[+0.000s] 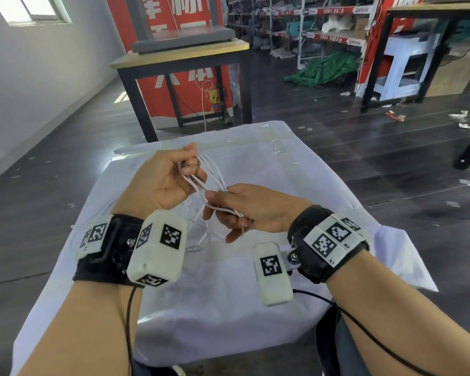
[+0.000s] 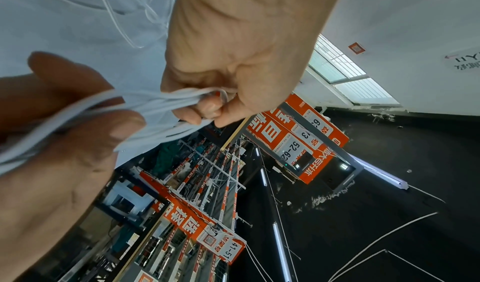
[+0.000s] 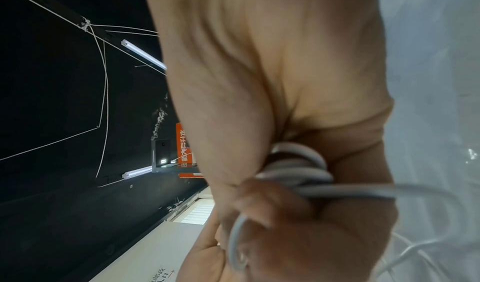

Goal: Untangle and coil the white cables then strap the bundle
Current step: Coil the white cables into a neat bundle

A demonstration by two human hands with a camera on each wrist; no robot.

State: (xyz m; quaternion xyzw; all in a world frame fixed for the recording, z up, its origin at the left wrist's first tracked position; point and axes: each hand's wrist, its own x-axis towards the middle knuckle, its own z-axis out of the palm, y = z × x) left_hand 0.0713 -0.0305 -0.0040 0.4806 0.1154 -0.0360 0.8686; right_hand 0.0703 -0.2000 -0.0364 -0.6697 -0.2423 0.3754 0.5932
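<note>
both hands (image 1: pixel 163 183) (image 1: pixel 251 210) raised, pinching white cables (image 1: pixel 213 175).

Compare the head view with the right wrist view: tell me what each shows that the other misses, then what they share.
Only the head view shows both hands together: the left hand holds the far end of the white cables above the white-covered table, and slack strands hang below them. Only the right wrist view shows, close up, several strands looped over each other inside the right hand. Both show the right hand gripping the cables.
</note>
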